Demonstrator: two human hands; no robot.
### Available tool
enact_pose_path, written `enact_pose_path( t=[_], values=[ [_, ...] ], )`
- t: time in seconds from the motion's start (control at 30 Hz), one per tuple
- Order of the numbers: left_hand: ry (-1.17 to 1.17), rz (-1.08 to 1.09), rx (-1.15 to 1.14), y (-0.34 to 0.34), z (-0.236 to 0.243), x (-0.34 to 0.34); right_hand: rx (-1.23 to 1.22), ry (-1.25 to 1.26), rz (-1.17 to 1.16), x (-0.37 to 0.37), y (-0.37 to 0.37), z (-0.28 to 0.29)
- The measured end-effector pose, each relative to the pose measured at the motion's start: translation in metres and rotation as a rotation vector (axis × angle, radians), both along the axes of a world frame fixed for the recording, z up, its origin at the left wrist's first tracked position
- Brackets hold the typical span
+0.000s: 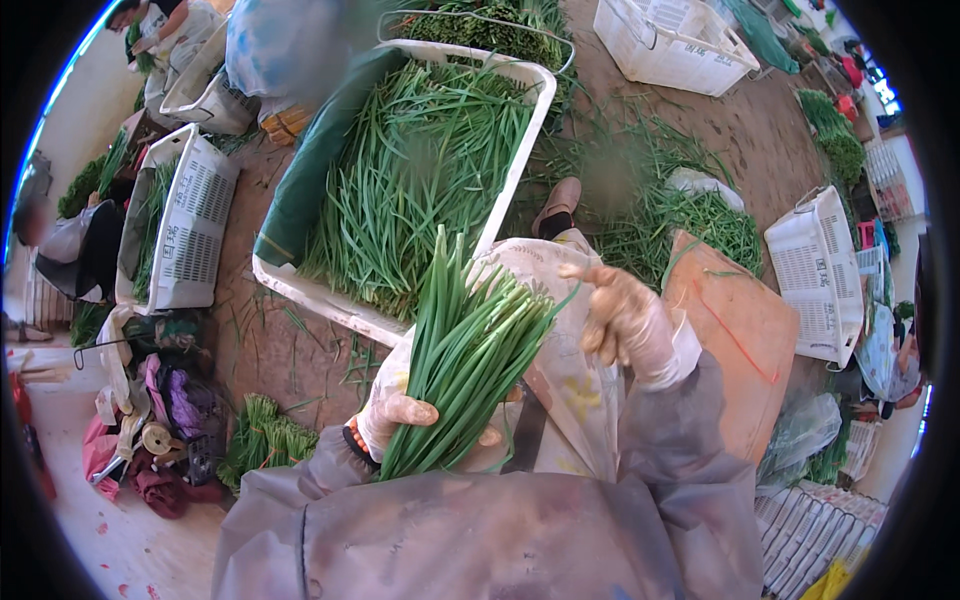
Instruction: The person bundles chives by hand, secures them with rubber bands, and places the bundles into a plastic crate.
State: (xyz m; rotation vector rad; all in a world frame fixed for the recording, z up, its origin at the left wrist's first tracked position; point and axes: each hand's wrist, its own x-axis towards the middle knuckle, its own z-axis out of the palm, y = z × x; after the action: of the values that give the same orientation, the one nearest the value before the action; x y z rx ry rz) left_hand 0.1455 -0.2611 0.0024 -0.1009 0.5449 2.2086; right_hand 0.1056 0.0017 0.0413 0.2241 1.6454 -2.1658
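My gloved left hand is closed round a thick bunch of long green leafy stalks, pale cut ends angled up and right. Just right of the bunch, my gloved right hand is raised with its index finger out and the others loosely curled, apart from the bunch; a stray leaf passes near its fingertips. Beyond the bunch stands a white crate lined with green sheeting and heaped with loose stalks. My apron-covered lap lies under my hands.
Other white crates stand around. Loose greens litter the floor beside an orange board. Tied bundles and coloured cord lie at left. A co-worker at upper left handles greens.
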Motion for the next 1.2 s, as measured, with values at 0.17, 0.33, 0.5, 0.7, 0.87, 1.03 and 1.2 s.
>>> enact_pose_path(
  t=[0.17, 0.33, 0.5, 0.7, 0.87, 1.03, 1.2],
  values=[
    [-0.060, 0.026, 0.008, 0.003, 0.003, 0.001, 0.235, -0.141, -0.154, 0.002, -0.040, 0.005],
    [-0.068, 0.024, 0.062, 0.002, -0.001, 0.001, 0.000, -0.001, -0.123, 0.003, -0.021, 0.000],
    [-0.117, 0.001, 0.160, 0.008, 0.004, 0.003, -0.479, 0.143, -0.777, -0.035, 0.026, -0.006],
    [0.017, 0.013, 0.001, 0.004, 0.006, -0.003, 0.091, 0.109, -0.091, -0.011, 0.043, 0.000],
    [0.067, -0.010, -0.080, 0.003, 0.007, -0.004, 0.406, -0.242, 0.231, 0.000, -0.040, 0.019],
    [0.050, 0.021, -0.062, 0.007, 0.012, -0.003, 0.200, -0.262, 0.174, 0.000, -0.037, 0.010],
    [0.068, -0.038, -0.034, 0.007, 0.012, -0.012, -0.006, -0.012, -0.234, -0.024, 0.010, -0.001]
  ],
)
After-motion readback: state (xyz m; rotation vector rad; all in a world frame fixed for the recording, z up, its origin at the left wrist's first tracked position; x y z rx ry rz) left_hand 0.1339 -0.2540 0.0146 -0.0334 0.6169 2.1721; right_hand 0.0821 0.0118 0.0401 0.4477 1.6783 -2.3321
